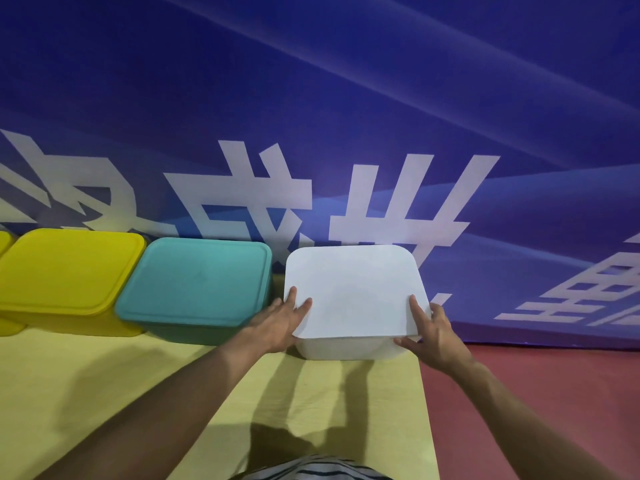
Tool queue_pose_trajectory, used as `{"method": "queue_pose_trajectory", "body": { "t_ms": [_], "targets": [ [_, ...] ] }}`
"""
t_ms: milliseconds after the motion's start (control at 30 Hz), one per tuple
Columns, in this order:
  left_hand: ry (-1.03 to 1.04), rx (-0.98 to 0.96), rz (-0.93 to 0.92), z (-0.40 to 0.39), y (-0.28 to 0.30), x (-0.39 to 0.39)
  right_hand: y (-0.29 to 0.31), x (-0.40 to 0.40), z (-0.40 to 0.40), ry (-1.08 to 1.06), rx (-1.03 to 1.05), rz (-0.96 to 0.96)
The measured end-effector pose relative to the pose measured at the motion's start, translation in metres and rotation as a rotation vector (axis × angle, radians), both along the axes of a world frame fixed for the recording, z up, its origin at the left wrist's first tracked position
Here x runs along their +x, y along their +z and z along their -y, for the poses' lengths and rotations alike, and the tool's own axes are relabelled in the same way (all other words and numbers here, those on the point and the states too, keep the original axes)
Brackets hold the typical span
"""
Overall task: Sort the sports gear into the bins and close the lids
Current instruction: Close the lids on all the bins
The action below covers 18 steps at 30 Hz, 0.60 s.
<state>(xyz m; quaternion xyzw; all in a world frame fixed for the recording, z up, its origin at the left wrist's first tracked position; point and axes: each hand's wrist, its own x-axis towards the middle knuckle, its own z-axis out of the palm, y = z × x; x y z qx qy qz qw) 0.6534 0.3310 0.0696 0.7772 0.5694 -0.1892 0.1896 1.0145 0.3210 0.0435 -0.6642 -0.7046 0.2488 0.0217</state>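
White lid (353, 292) sits on the white bin (343, 348), on a yellow mat (173, 393) beside the closed teal bin (197, 285) and yellow bin (65, 271). Left hand (277, 323) and right hand (433, 334) each grip a near corner of the lid, fingers on top, thumbs under its edge.

banner (346, 98) — deep blue with large white characters and pale diagonal streaks, fills the upper frame | mat (104, 375) — pale yellow, covers the lower left and centre | floor (519, 393) — reddish, lower right | striped cloth (318, 469) at the bottom edge, centre
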Motion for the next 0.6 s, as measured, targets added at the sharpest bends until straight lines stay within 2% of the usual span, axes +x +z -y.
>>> {"method": "queue_pose_trajectory", "body": {
  "t_ms": [233, 333, 500, 600],
  "targets": [
    [0.072, 0.012, 0.025, -0.001, 0.0, 0.004, -0.002, -0.002, 0.007, -0.077, -0.021, -0.057],
    [0.102, -0.012, 0.067, -0.004, 0.002, 0.001, -0.001, -0.003, 0.014, -0.041, -0.004, -0.041],
    [0.087, -0.07, 0.119, -0.017, 0.024, -0.003, 0.007, -0.003, 0.013, -0.147, 0.09, -0.219],
    [0.058, -0.115, 0.124, -0.029, 0.037, -0.003, 0.015, -0.001, 0.005, -0.169, 0.12, -0.227]
  ]
}}
